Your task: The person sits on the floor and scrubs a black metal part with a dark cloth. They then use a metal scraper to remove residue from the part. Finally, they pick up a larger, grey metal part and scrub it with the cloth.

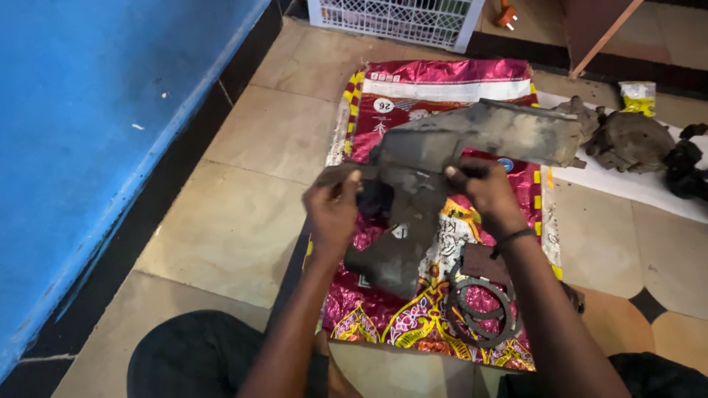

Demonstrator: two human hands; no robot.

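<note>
A large, grimy grey metal cover plate (pixel 457 147), irregular in shape with a long arm reaching toward the right, is held up above a shiny magenta and gold woven plastic sack (pixel 435 81) that is spread flat on the tiled floor (pixel 236 221). The plate is gripped on both sides. The left hand (pixel 333 206) is closed around the plate's left end, thumb on top and fingers curled under a dark lump of grime. The right hand (pixel 487 193) is clamped on the plate near its middle, thumb pressed on the upper face; a dark band is worn on that wrist. The plate hangs over the middle of the sack, its lower lobe pointing toward the sack's near edge and its long arm passing over the sack's right edge.

A dark ring-shaped gasket (pixel 483 309) is seen lying flat on the sack near its near right corner, just beside the right forearm. Beyond the sack's right edge, a dirty rounded metal casing (pixel 630 140) is laid on a pale sheet, with a small yellow packet (pixel 639 96) behind it. A white lattice plastic crate (pixel 398 18) is set past the sack's far edge. A blue wall (pixel 81 125) runs along the left.
</note>
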